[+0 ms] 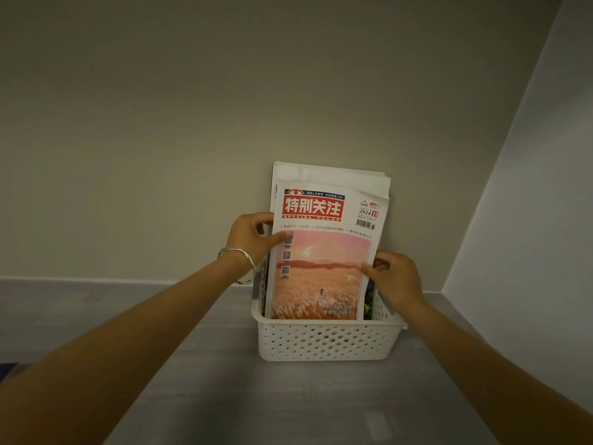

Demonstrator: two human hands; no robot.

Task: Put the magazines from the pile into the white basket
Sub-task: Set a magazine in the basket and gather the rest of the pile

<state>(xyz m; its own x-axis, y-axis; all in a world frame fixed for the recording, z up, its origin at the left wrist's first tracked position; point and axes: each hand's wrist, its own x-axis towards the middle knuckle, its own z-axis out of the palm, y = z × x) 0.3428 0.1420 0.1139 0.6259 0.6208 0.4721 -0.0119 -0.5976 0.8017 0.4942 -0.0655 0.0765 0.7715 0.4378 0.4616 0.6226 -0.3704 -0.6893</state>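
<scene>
Left hand point(253, 237), right hand point(398, 279) grip magazines point(321, 274) (in basket point(321, 342)).

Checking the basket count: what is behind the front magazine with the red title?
More magazines stand behind the front magazine in the white basket, their pale top edges showing. Covers and count are hidden.

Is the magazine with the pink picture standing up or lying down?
Standing up. The magazine has its bottom inside the white basket, and its top pokes out above the rim.
</scene>
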